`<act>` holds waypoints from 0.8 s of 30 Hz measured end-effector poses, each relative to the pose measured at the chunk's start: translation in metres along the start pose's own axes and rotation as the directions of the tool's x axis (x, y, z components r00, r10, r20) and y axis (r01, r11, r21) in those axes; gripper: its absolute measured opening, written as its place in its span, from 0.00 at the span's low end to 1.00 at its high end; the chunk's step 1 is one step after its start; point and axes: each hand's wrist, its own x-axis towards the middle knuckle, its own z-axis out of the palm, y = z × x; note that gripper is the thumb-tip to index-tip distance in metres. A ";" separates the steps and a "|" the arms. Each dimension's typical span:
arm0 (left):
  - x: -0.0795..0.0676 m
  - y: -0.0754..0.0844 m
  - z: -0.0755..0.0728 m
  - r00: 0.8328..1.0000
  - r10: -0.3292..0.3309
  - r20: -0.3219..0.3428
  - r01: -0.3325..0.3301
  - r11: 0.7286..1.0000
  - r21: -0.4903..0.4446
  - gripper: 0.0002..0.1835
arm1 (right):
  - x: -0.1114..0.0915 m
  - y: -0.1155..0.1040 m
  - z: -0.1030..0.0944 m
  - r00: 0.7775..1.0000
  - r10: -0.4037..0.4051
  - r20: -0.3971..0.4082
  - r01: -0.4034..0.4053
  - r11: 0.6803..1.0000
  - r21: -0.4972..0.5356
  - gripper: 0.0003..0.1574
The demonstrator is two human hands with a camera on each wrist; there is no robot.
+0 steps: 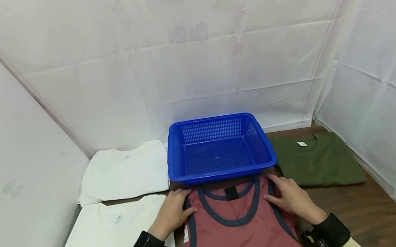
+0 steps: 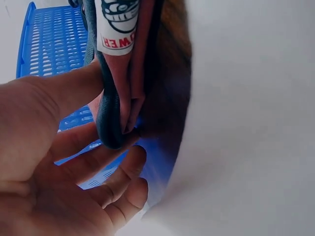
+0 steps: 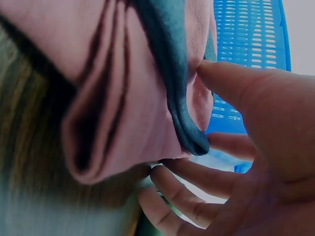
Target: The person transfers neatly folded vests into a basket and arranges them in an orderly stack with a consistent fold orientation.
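Note:
A red tank top (image 1: 217, 238) with dark blue trim lies on the table with its neckline toward the back. Dark lettering crosses its chest, and a black label sits inside the collar. My left hand (image 1: 173, 212) pinches its left shoulder, thumb on top and fingers beneath the cloth. At the opposite shoulder my right hand (image 1: 293, 199) grips in the same way. The left wrist view shows a white printed side tag (image 2: 118, 42) near the thumb. Folded layers of pink cloth (image 3: 133, 123) hang beside the right fingers in the right wrist view.
Just behind the tank top stands a blue plastic basket (image 1: 172, 159) with nothing inside. Two folded white shirts (image 1: 126, 177) lie one before the other at left. A folded green shirt (image 1: 321, 162) rests right of the basket on the brown wooden table (image 1: 365, 218). White sheets (image 1: 213, 68) enclose the space.

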 end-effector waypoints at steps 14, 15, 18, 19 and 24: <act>-0.001 -0.001 0.001 0.999 0.007 0.031 -0.004 0.995 -0.102 0.30 | 0.006 -0.002 0.007 1.000 -0.026 -0.013 0.027 0.997 0.068 0.42; -0.001 -0.002 0.001 0.999 0.019 0.028 -0.016 0.994 -0.106 0.30 | 0.005 -0.003 0.007 0.999 -0.031 -0.015 0.032 0.997 0.070 0.42; 0.000 -0.001 0.001 0.998 0.063 0.003 -0.062 0.990 -0.127 0.28 | 0.005 -0.004 0.008 0.998 -0.051 -0.036 0.053 0.997 0.062 0.41; 0.001 -0.001 0.001 0.997 0.080 -0.008 -0.081 0.988 -0.132 0.28 | 0.005 -0.004 0.008 0.997 -0.061 -0.047 0.064 0.996 0.059 0.41; 0.003 -0.001 0.001 0.985 0.161 -0.064 -0.169 0.976 -0.135 0.24 | 0.005 -0.006 0.008 0.988 -0.117 -0.099 0.124 0.989 0.076 0.39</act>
